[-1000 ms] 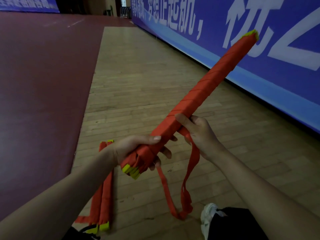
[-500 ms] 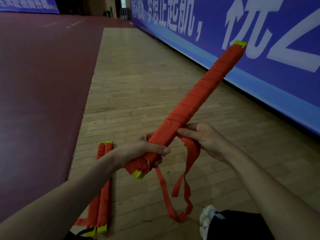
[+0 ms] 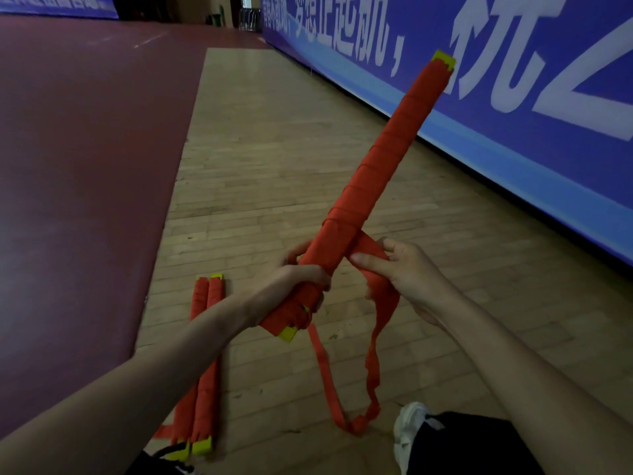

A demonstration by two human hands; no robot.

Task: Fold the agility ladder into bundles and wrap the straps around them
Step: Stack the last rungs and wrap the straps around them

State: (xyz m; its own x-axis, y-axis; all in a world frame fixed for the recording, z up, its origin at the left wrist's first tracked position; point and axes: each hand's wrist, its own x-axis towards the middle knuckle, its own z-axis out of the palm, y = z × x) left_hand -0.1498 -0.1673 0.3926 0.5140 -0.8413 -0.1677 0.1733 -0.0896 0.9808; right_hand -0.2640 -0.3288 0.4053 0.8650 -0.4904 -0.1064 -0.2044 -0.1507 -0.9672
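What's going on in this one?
A person is wrapping an orange agility ladder. The left hand grips the ladder bundle near its lower end, tilting it up toward the blue banner. The right hand pinches the strap beside the bundle. The length above is already wound, and slack loops down to the wooden floor. Two wrapped bundles lie there on the left.

Can make out only the tips of the fingers (image 3: 292,256) of the left hand (image 3: 294,286), the rest curled behind the held bundle (image 3: 373,173). Cannot tell how the strap (image 3: 382,310) runs inside the pinch of the right hand (image 3: 409,272), just right of that bundle. Lose the middle of the two floor bundles (image 3: 209,389), lower left of the held bundle, behind the left forearm (image 3: 154,365). Cannot read the banner (image 3: 513,132) beyond the bundle, cropped by the top and right edges. See only part of a white shoe (image 3: 407,426) below, under black cloth (image 3: 472,447).
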